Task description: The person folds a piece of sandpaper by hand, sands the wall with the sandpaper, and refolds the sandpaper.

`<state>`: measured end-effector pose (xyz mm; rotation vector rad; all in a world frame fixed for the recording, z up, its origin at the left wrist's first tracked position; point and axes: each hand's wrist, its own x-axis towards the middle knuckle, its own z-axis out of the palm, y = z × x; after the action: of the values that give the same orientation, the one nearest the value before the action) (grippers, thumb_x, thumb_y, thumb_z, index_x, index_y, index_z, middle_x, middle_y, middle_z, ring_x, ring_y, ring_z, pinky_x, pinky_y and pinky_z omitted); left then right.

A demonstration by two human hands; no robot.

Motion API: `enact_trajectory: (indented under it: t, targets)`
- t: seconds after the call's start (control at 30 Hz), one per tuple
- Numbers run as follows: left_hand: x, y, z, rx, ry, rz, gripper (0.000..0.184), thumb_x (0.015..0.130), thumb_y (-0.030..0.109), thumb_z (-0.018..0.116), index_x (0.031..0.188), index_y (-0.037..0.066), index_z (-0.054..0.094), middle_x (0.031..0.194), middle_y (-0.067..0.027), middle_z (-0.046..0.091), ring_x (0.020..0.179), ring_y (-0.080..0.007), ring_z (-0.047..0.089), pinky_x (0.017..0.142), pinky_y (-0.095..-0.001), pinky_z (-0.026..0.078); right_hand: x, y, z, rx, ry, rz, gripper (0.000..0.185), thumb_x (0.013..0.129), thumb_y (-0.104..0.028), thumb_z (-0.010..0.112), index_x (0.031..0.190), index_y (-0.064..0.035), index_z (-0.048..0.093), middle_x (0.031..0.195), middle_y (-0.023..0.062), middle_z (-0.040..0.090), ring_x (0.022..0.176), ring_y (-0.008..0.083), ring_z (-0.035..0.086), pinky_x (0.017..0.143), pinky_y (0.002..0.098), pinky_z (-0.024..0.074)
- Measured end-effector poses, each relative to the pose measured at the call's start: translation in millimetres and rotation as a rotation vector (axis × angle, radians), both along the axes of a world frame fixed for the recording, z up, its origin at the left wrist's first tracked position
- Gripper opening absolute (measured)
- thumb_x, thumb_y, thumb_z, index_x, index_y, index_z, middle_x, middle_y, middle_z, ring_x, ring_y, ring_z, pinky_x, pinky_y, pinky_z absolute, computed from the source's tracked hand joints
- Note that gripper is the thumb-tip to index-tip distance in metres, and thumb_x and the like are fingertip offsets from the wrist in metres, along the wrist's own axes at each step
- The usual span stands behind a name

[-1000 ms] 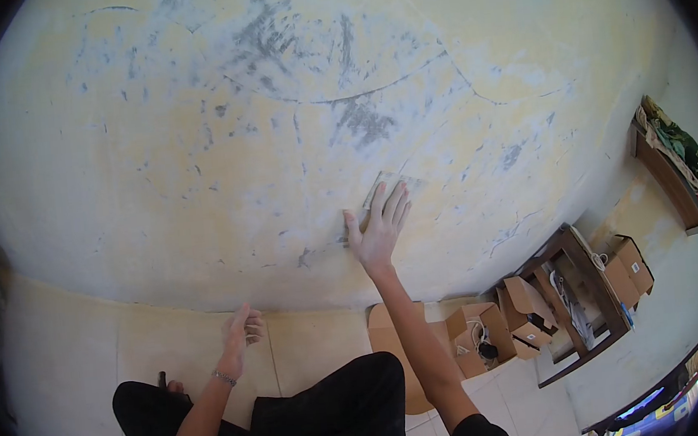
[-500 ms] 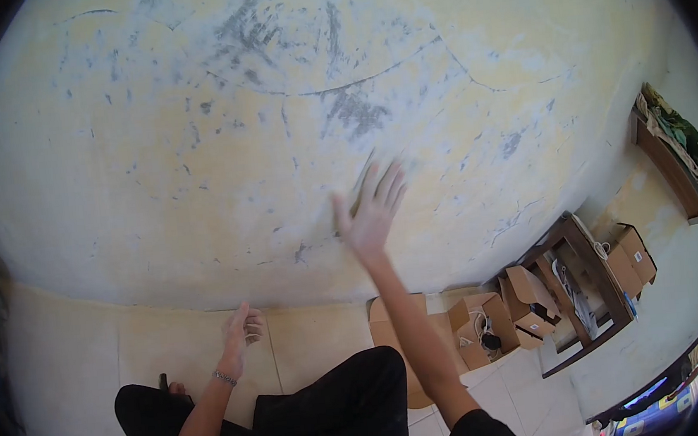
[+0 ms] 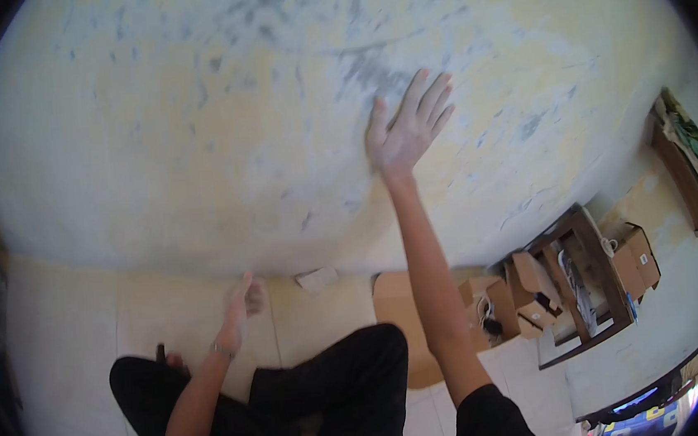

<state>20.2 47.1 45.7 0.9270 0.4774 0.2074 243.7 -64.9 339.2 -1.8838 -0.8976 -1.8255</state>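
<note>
My right hand (image 3: 412, 129), coated in whitish dust, is spread flat against the scuffed yellow-white wall (image 3: 196, 173), just below a grey worn patch (image 3: 373, 68). It holds nothing. Above the floor near the wall's base, my left hand (image 3: 243, 306) has its fingers curled in and one digit pointing up. It is also dusty and slightly blurred, and nothing shows in it. A small pale flat piece (image 3: 317, 280) lies to its right where floor and wall meet. I cannot tell what it is.
My crossed legs (image 3: 330, 377) in black trousers fill the lower middle of the tiled floor (image 3: 60, 326). At right are open cardboard boxes (image 3: 401, 296) and a brown wooden frame (image 3: 587, 230) with things in it. A wooden shelf (image 3: 685, 172) with cloth hangs beyond.
My right hand has moved up and right along the wall. The view has tipped slightly downward. The pale flat piece now shows on the floor, where it was not visible before.
</note>
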Motion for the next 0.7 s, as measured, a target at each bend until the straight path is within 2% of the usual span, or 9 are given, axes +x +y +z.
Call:
enact_trajectory:
  t: [0.17, 0.37, 0.47, 0.6, 0.67, 0.7]
  targets:
    - [-3.8, 3.0, 1.8, 0.004, -0.029, 0.024, 0.044, 0.087, 0.051, 0.056, 0.093, 0.007, 0.062, 0.079, 0.0017, 0.058, 0.068, -0.0076, 0.053, 0.065, -0.0241, 0.045, 2.2, -0.4, -9.2, 0.004, -0.041, 0.013, 0.071, 0.088, -0.047, 0.047, 0.141, -0.0015, 0.032, 0.143, 0.0333, 0.024, 0.130, 0.0491, 0.027, 0.105, 0.0588, 0.0179]
    - [-4.6, 2.8, 6.7, 0.004, -0.003, -0.016, 0.043, 0.089, 0.048, 0.054, 0.096, 0.006, 0.062, 0.078, 0.0026, 0.057, 0.067, -0.0059, 0.053, 0.065, -0.0224, 0.043, -4.0, -9.5, -62.6, -0.099, 0.048, 0.050, 0.075, 0.090, -0.049, 0.046, 0.141, 0.0022, 0.029, 0.143, 0.0356, 0.020, 0.133, 0.0496, 0.020, 0.107, 0.0578, 0.0160]
    - [-5.4, 3.4, 15.4, 0.028, 0.014, -0.039, 0.041, 0.092, 0.047, 0.051, 0.096, 0.008, 0.061, 0.078, 0.0040, 0.057, 0.070, -0.0066, 0.054, 0.066, -0.0225, 0.042, -19.4, -27.7, -132.7, -0.216, 0.238, -0.015, 0.077, 0.087, -0.047, 0.052, 0.140, 0.0027, 0.029, 0.143, 0.0348, 0.021, 0.132, 0.0486, 0.023, 0.106, 0.0569, 0.0185]
    - [-3.5, 2.7, 17.9, 0.055, 0.034, -0.035, 0.042, 0.091, 0.048, 0.051, 0.096, 0.007, 0.061, 0.079, 0.0036, 0.058, 0.070, -0.0070, 0.055, 0.066, -0.0228, 0.043, -61.3, -55.2, -256.8, 0.035, 0.611, 0.167, 0.084, 0.084, -0.042, 0.060, 0.140, 0.0073, 0.023, 0.143, 0.0353, 0.019, 0.133, 0.0475, 0.023, 0.108, 0.0506, 0.0216]
    - [-3.5, 5.1, 14.5, 0.066, 0.048, -0.034, 0.042, 0.091, 0.048, 0.051, 0.097, 0.007, 0.061, 0.079, 0.0033, 0.058, 0.070, -0.0073, 0.055, 0.066, -0.0230, 0.043, -80.9, -65.4, -298.9, 0.063, 0.960, -0.129, 0.081, 0.078, -0.038, 0.068, 0.136, 0.0067, 0.033, 0.138, 0.0333, 0.032, 0.128, 0.0449, 0.033, 0.105, 0.0497, 0.0280]
    - [-3.0, 5.3, 11.6, 0.061, 0.055, -0.032, 0.042, 0.091, 0.048, 0.051, 0.097, 0.007, 0.061, 0.079, 0.0033, 0.058, 0.070, -0.0075, 0.055, 0.067, -0.0231, 0.043, -78.9, -69.9, -302.9, -0.126, 1.230, -0.169, 0.076, 0.076, -0.036, 0.070, 0.132, 0.0048, 0.039, 0.133, 0.0303, 0.039, 0.124, 0.0428, 0.038, 0.103, 0.0489, 0.0317]
